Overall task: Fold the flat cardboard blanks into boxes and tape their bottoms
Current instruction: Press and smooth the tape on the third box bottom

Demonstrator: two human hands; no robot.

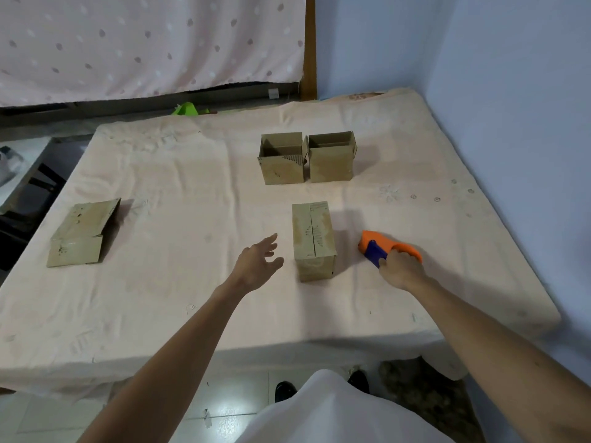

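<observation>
Right now the right hand point(401, 270) curls round the orange tape dispenser point(383, 247), low on the sheet point(192, 298); just left of that grip stands the folded box point(313, 238), closed flaps upward; the left hand point(259, 263) hovers beside it, fingers spread, holding nothing; two open boxes point(283, 158) sit beyond; a flat blank point(80, 235) lies well left.

Single head-worn wide-angle view, from the near edge, facing down over the mattress point(160, 298)

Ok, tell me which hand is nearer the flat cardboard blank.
Left. The left hand is right of the blank, short of the upturned box; the right hand is beyond that box, holding the tape dispenser.
</observation>
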